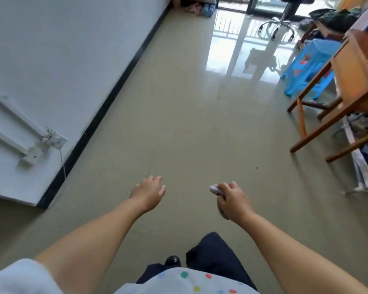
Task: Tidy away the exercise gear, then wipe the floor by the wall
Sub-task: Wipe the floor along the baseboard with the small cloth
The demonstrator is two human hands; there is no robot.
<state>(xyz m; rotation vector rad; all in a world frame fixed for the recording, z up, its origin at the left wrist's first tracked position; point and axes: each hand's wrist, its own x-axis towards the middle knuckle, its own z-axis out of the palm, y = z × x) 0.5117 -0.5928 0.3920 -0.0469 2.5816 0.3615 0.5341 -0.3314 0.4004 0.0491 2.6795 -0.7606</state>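
The small white wad (214, 189) in the right hand (232, 200) is mostly hidden by the curled fingers; one pale end pokes out past the knuckles and a bit shows under the palm, so cloth or tissue, cannot tell which. No exercise gear can be made out. The far end of the room is blurred and cut off by the top edge: a pile of pinkish and blue stuff (202, 7) by the wall (62, 49), unclear what. The swivel chair (283, 20) shows only its chrome base and seat underside. The wooden table (353, 66) is cut off at the right edge, and clutter under it is unreadable.

Counts: two hands, two bare forearms, one white wad, one blue plastic stool (308, 66), one wooden table, one swivel chair, one black shoe (173, 261) visible.

Right hand pinches and curls round the wad, held in the air over the floor (179, 124), well away from the wall. Left hand (149, 193) is loose, fingers relaxed and slightly spread, holding nothing, nearer the wall than the right hand. A black skirting strip (115, 98) runs along the wall foot; white trunking with a loose socket plate (49, 142) hangs on the wall, left of the left hand.
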